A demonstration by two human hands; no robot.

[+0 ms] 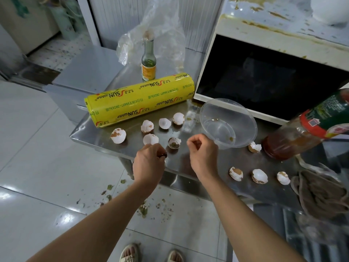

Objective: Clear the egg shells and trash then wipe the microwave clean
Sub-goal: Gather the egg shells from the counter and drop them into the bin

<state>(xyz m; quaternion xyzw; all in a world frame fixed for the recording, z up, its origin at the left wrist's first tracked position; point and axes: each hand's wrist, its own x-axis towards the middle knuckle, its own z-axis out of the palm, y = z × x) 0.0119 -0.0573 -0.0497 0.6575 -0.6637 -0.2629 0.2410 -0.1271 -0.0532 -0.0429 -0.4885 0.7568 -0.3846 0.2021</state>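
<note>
Steel table [90,137] strewn with egg shells [118,136] beside a stained microwave [264,76].
Left hand [149,163] pinches something small and dark, unidentifiable; right hand [203,152] curls, contents hidden.

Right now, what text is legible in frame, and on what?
"SUN WRAP": repeated along the yellow cling-film roll, seen upside down.
"GB/T10457-2021": same roll, flanked by characters too small to read.
Small glass bottle label: blurred.
Large sauce bottle label: blurred.
Microwave: no text visible.
</note>
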